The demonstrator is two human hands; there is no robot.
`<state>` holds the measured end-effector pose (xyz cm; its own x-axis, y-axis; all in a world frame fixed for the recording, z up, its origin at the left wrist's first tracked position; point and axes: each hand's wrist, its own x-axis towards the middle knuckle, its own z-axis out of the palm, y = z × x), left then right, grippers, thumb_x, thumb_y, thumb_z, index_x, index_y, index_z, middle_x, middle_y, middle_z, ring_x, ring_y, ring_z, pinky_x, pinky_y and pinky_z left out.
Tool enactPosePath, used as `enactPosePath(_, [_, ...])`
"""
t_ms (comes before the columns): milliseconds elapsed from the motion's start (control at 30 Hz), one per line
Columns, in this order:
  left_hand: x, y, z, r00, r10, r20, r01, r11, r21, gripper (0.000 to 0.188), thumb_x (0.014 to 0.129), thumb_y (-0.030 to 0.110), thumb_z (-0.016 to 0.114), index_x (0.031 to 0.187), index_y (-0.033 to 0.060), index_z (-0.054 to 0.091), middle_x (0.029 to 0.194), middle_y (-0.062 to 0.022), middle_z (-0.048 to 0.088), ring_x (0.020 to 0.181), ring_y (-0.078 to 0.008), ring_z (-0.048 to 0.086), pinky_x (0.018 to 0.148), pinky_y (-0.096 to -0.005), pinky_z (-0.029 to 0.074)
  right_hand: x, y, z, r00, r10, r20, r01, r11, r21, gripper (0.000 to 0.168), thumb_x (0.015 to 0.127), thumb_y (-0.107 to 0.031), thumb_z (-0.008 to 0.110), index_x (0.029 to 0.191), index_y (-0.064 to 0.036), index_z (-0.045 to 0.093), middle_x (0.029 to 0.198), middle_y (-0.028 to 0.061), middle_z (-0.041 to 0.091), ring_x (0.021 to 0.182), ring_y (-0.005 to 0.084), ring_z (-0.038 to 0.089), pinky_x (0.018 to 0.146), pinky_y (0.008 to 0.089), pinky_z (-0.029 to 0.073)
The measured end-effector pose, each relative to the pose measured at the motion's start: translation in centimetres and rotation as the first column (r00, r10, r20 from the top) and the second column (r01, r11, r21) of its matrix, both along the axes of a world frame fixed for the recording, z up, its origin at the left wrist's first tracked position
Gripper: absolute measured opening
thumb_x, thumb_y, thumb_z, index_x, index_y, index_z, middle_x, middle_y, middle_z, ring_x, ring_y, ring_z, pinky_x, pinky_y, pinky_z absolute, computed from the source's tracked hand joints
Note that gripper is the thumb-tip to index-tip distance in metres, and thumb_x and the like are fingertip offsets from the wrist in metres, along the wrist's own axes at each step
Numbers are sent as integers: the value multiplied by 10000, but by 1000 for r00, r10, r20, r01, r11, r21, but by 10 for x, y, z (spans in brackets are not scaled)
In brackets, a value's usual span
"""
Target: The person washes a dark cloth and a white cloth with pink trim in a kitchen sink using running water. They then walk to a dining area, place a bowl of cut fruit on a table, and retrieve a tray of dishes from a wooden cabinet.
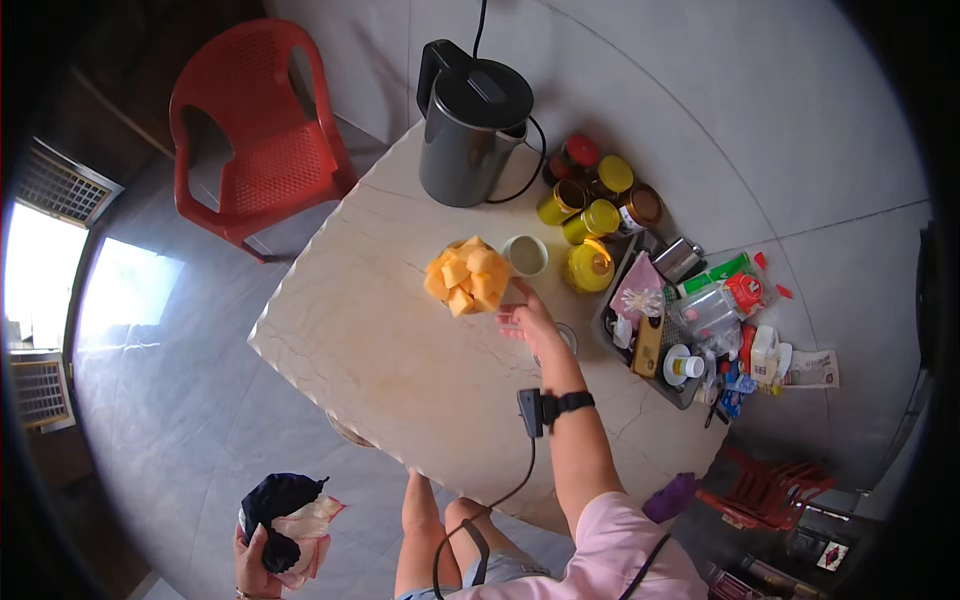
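Observation:
My right hand reaches over the table with fingers apart and nothing held. Its fingertips are close beside a bowl heaped with orange melon chunks and just below a cup; whether they touch either is unclear. The heap hides most of the bowl. A round, glass-like object lies partly hidden behind my right wrist. At the lower left, off the table, my left hand grips a bundle of cloth: a dark blue piece and a cream piece with pinkish edging.
An electric kettle with a cord stands at the table's far corner. Beside it are several jars and a yellow container. A cluttered dark tray sits to the right. A red plastic chair stands left. A cable trails from my forearm device.

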<state>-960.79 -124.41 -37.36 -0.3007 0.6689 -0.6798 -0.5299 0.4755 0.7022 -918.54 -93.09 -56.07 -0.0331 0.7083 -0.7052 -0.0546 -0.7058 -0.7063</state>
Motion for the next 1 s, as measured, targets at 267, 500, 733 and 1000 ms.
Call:
enactPosePath(267, [8, 8, 2, 1000, 8, 14, -7, 998, -59, 343, 868, 131, 557, 1179, 5, 487, 1094, -115, 593, 978, -231, 593, 850, -343, 488, 3, 31, -8, 992, 5, -124, -13, 998, -60, 722, 804, -21, 449, 1418, -316, 211, 975, 34, 574, 837, 151, 557, 748, 376, 499])
enactPosePath(500, [7, 8, 0, 1000, 25, 9, -24, 998, -66, 341, 867, 127, 560, 1177, 7, 485, 1086, -114, 595, 970, -228, 596, 837, -336, 494, 12, 36, -16, 956, -186, -225, 185, 982, -27, 717, 853, -54, 415, 1429, -361, 118, 1028, 89, 603, 889, 189, 602, 787, 400, 486])
enactPosePath(733, [7, 9, -5, 999, 40, 24, -38, 996, -79, 343, 867, 127, 564, 1178, 7, 483, 1085, -113, 595, 966, -226, 597, 832, -333, 496, 18, 33, -31, 928, -282, -242, 299, 954, 36, 773, 801, 4, 366, 1422, -383, 117, 1058, 133, 598, 886, 214, 615, 780, 400, 481])
enactPosePath(1000, [5, 8, -4, 1000, 18, 7, -17, 996, -85, 340, 869, 138, 572, 1171, 11, 482, 1071, -106, 598, 948, -215, 602, 815, -324, 504, -62, -7, -20, 808, -250, -533, 274, 961, -36, 778, 749, 113, 376, 1406, -247, 167, 1167, 168, 537, 1055, 288, 574, 831, 377, 508])
